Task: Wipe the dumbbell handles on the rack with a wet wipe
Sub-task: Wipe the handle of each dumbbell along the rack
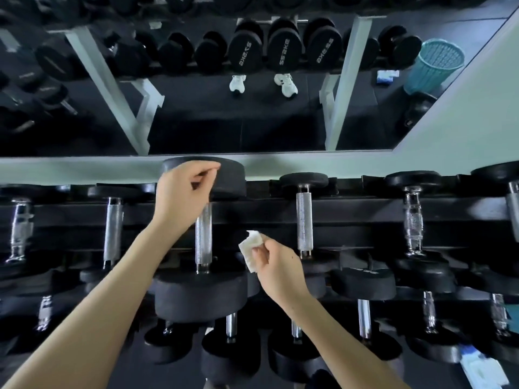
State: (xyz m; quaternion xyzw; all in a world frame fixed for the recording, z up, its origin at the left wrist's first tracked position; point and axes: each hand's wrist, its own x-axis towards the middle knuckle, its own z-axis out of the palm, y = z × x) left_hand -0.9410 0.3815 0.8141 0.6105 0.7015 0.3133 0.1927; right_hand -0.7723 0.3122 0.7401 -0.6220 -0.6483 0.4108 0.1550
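One cam, head-worn, wide-angle. Looks fwd and steeply down from just above the dumbbell rack (pixel 365 209), v. close; rack rows run left-right across the near half. Far half catches the wall mirror (pixel 252 122), w/ the rack's reflection, shoes (pixel 237 83) centre, a bin (pixel 434 66) far right. Frame edges bow.

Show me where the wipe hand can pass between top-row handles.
Free: the gap between the big dumbbell's handle and the next handle, where the right hand holds the wipe; also the gap right of that. Crowded: the front heads, packed close. The left hand is at the far head.
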